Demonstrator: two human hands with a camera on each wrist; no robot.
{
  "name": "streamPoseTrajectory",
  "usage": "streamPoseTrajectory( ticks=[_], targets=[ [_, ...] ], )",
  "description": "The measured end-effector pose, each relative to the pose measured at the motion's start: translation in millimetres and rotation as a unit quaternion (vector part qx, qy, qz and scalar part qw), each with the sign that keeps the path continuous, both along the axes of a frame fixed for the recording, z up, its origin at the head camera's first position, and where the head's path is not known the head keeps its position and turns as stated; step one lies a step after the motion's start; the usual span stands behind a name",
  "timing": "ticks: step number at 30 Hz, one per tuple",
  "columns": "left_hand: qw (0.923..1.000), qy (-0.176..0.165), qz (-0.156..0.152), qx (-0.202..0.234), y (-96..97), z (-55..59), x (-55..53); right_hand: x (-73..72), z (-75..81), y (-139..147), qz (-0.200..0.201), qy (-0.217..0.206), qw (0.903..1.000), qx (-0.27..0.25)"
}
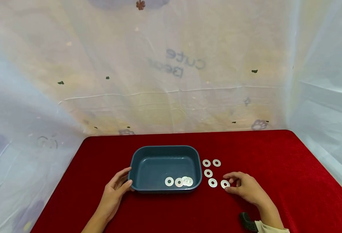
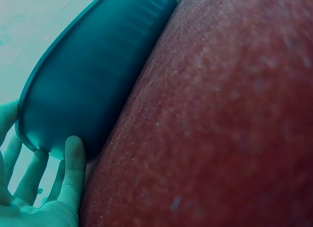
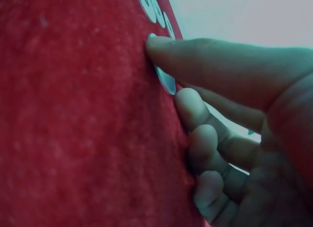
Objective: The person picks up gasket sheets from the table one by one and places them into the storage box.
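My left hand (image 1: 114, 191) holds the near left corner of a blue-grey rectangular tray (image 1: 165, 190), thumb at the rim. In the left wrist view, fingertips meet the tray's outer wall (image 2: 93, 80). My right hand (image 1: 246, 187) is low over the cloth, pinching a flat round metal washer (image 1: 225, 184) between thumb and index finger. From the right wrist, the thumb covers part of this washer (image 3: 167, 81), and the other fingers are curled beside it. Several more washers (image 1: 212, 183) lie between the tray and that hand.
Inside the tray, several washers lie at the near right, two overlapping; one washer (image 1: 169, 181) sits apart on the left. Red cloth (image 1: 171, 213) covers the table. Pale printed curtains (image 1: 171, 106) hang behind and at both sides. A dark band (image 1: 248, 222) circles the right wrist.
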State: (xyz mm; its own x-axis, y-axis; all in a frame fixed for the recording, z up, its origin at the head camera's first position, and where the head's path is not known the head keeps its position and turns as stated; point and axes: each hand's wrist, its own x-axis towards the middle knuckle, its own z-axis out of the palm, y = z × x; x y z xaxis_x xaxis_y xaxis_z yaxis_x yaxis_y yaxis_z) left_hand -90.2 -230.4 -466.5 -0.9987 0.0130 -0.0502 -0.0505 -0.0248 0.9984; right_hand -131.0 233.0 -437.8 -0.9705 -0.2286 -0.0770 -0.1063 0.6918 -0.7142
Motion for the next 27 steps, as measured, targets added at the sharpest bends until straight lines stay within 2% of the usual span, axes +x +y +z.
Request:
streamPoseTrajectory(
  ticks=[15, 23, 27],
  targets=[
    [1.0000, -0.001, -0.001, 0.005, 0.0, 0.5, -0.4, 0.2, 3.0, -0.9, 0.011, -0.006, 0.9999, -0.002],
    [1.0000, -0.002, -0.001, 0.004, 0.4, 1.1, -0.7, -0.6, -0.2, 9.6, 0.059, -0.007, 0.9979, -0.027],
    [1.0000, -0.005, 0.001, 0.002, 0.6, 1.9, 0.0, -0.5, -0.7, 11.5, 0.068, -0.010, 0.9973, -0.025]
  ],
)
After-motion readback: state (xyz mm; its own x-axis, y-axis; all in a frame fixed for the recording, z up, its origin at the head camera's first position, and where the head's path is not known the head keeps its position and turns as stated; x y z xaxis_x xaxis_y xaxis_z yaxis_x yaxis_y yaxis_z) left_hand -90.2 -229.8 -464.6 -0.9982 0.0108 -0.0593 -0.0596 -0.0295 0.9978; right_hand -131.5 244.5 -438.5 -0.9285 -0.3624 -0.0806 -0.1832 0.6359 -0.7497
